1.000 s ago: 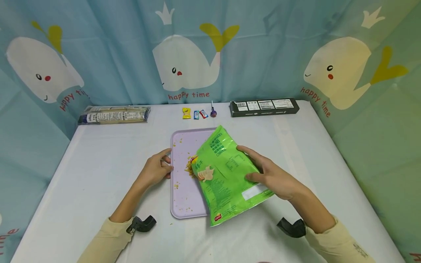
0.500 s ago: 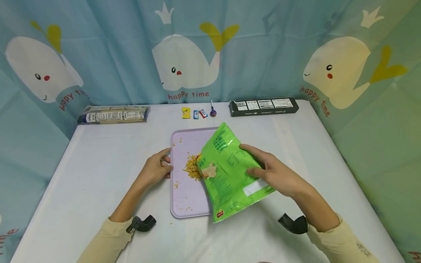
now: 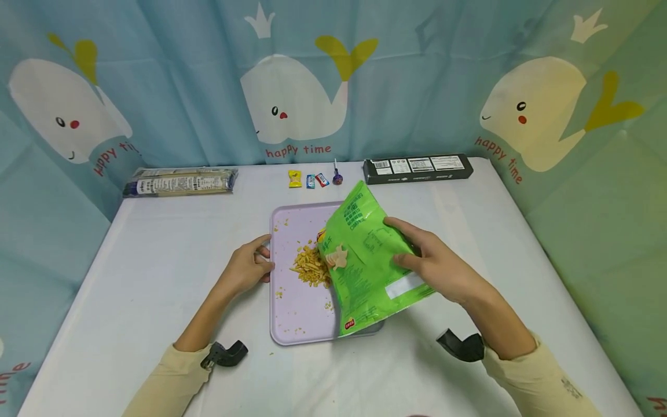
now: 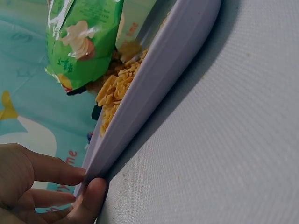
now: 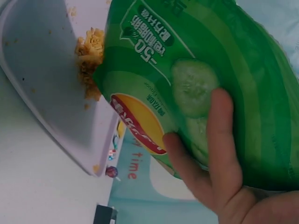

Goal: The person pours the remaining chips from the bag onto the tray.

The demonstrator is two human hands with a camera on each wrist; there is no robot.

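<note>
Green cucumber-printed crisp bag [image 3: 365, 260], gripped at its right side by the right hand [image 3: 436, 263], slanting leftward over the lilac tray [image 3: 319, 319] (pinched at its left rim by the left hand [image 3: 247, 266]), beside crushed crisps [image 3: 311, 267].

A long packet [image 3: 182, 183], three wrapped sweets [image 3: 310, 182], a lollipop [image 3: 338, 180] and a black box [image 3: 418, 169] lie near a whale-print curtain [image 3: 417, 110].

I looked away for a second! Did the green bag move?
Yes. Against the purple tray, which stayed put in the head view, the green bag has shifted right and toward the tray's far end; more yellow bits show.
</note>
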